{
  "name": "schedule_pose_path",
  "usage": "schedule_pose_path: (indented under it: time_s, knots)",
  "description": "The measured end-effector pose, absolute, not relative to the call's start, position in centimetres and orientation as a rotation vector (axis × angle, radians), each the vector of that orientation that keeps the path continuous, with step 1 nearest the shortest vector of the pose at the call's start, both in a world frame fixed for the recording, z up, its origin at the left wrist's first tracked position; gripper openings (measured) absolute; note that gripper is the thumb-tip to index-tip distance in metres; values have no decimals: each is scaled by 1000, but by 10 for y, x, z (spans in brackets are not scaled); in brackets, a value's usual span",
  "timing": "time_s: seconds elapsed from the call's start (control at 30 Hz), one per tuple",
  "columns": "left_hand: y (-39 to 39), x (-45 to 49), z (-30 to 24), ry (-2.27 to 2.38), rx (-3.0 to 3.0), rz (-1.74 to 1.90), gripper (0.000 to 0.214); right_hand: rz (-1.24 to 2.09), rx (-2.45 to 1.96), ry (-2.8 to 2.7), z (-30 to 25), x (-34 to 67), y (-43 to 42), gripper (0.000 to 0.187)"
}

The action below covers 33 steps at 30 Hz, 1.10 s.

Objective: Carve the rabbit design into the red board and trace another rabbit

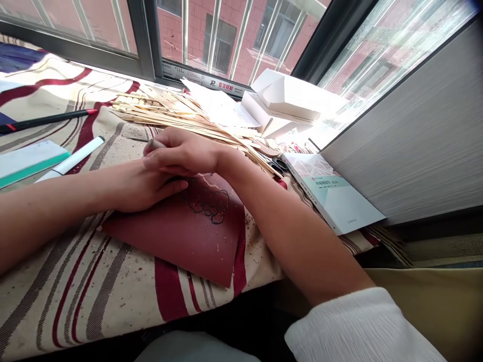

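Observation:
My left hand [141,188] rests on a sheet of red-brown sandpaper [166,246], its fingers partly hidden under my right hand [181,153]. The right hand lies across the left, its fingers curled toward the thumb, with a greyish thumbnail showing. Whether either hand holds something small is hidden. Dark, looping marks [207,201] and pale dust lie on the sandpaper beside my hands. A pile of thin wooden strips [177,116] lies just beyond my right hand, and its ends reach past my right wrist.
A striped cloth [90,296] covers the surface. On it are a black pen [45,120], a white marker [73,158], a green-edged ruler [30,162], scissors [279,165], a book [335,193] and white cardboard boxes [287,98]. A window frame [151,37] and grey panel [407,125] bound the far side.

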<state>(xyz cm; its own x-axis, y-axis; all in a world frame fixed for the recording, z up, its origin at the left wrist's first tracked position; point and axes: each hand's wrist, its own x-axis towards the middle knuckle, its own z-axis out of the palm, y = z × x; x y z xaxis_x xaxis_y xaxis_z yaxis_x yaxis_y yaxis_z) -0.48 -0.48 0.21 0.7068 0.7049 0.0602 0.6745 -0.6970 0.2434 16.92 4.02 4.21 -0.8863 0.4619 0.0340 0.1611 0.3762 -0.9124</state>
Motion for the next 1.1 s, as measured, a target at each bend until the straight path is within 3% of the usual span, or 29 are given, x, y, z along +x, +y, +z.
schedule_pose_path:
  time_s: [0.17, 0.23, 0.4, 0.5, 0.57, 0.7, 0.83, 0.97, 1.1]
  knots:
    - [4, -7, -3, 1135, 2748, 148, 86, 1037, -689, -2242, 58, 200, 30, 55]
    - [8, -8, -3, 1146, 2729, 113, 96, 1111, -918, -2202, 67, 217, 28, 50]
    - [16, -11, -1, 1111, 2698, 16, 93, 1637, -1354, -2330, 71, 240, 37, 42]
    - [21, -15, -1, 1074, 2719, 32, 90, 1204, -1532, -2108, 68, 242, 44, 37]
    - [24, -19, -1, 1038, 2738, 53, 88, 1021, -1485, -1969, 69, 240, 44, 38]
    - [27, -24, -2, 926, 2787, 89, 84, 1406, -1325, -2229, 71, 237, 38, 38]
    - [35, -24, -3, 815, 2817, 121, 78, 1150, -1419, -2002, 68, 235, 41, 41]
    - [43, -20, -3, 764, 2806, 182, 75, 1204, -968, -1711, 69, 229, 40, 47]
    - [32, -25, 2, 948, 2825, 242, 93, 1225, -683, -1670, 65, 218, 27, 60]
